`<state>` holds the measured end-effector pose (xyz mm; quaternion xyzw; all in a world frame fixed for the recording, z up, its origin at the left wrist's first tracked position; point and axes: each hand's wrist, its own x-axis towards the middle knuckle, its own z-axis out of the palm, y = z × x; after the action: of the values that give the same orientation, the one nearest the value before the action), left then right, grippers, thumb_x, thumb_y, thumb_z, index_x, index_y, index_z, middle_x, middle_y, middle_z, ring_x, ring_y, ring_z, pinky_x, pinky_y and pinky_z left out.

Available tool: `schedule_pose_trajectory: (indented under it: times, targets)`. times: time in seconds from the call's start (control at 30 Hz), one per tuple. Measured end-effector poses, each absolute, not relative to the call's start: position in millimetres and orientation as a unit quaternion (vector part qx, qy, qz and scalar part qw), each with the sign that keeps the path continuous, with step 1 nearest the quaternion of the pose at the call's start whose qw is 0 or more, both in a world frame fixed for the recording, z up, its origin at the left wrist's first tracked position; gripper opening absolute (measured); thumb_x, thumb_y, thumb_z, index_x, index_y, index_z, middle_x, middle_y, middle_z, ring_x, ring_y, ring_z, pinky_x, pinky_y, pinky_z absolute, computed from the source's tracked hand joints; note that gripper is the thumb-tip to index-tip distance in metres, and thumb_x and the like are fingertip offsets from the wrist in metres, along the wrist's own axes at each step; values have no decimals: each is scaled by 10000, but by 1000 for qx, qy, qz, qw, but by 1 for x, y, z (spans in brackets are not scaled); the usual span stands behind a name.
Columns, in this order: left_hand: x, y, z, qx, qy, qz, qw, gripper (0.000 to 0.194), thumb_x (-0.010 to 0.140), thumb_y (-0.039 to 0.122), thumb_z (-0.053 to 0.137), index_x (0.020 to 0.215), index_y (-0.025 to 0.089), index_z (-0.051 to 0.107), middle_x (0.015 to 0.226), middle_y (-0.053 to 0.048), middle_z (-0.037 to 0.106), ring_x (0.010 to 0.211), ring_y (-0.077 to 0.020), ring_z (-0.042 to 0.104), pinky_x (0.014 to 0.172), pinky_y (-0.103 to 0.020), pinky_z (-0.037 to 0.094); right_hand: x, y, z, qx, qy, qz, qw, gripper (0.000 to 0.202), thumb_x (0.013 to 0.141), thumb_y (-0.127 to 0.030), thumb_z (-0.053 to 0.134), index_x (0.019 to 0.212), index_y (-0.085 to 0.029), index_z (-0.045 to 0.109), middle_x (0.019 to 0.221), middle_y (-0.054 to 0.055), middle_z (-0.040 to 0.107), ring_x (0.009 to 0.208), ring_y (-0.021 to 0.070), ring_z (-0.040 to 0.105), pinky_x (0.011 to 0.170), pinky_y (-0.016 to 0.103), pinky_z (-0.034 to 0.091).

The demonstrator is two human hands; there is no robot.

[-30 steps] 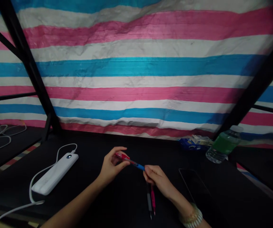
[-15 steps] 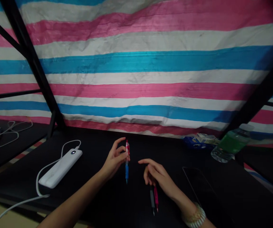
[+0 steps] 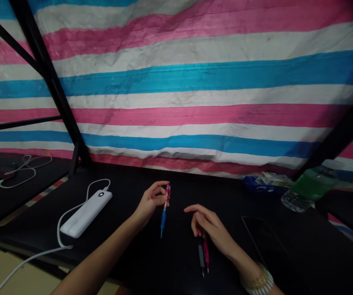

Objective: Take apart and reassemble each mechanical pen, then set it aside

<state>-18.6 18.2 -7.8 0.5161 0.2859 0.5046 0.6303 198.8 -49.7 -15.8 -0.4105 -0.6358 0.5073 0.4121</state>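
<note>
Right of the white oblong plastic power bank [image 3: 86, 214], the left hand [image 3: 149, 203] pinches a slim red-and-blue pen [image 3: 163, 219] high, probably leaving its tip free; the right hand [image 3: 211, 227], forefinger extended, curls round grey and pink pens [image 3: 201, 254].

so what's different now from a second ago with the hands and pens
The right hand let go of the blue pen, which the left hand now holds alone; its blue end swung from pointing right to pointing down the picture. The gray pen and pink pen stayed with the right hand. Power bank and phone lie as before.
</note>
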Motion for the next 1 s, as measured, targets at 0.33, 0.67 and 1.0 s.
schedule_pose_trajectory:
  times: [0.33,0.67,1.0]
  targets:
    - [-39,35,-3,502,322,541,593,469,649,137,719,1102,181,606,732,40,563,565,-121,608,578,-252,459,198,-51,-12,-420,-647,492,404,458,912,-562,451,1075,-164,611,540,-33,543,464,113,428,473,232,311]
    - [-36,35,-8,579,376,449,567,519,688,194,694,1188,209,555,761,40,567,599,-128,641,616,-264,492,200,-49,-15,-427,-652,485,396,467,900,-592,455,1065,-183,611,548,-33,539,464,117,426,468,233,305]
    - [-34,40,-23,759,435,357,329,464,737,119,570,1194,201,568,739,19,612,622,-138,613,643,-268,463,201,-50,-16,-422,-656,480,401,432,917,-550,472,1086,-172,595,554,-31,545,486,121,430,493,241,303]
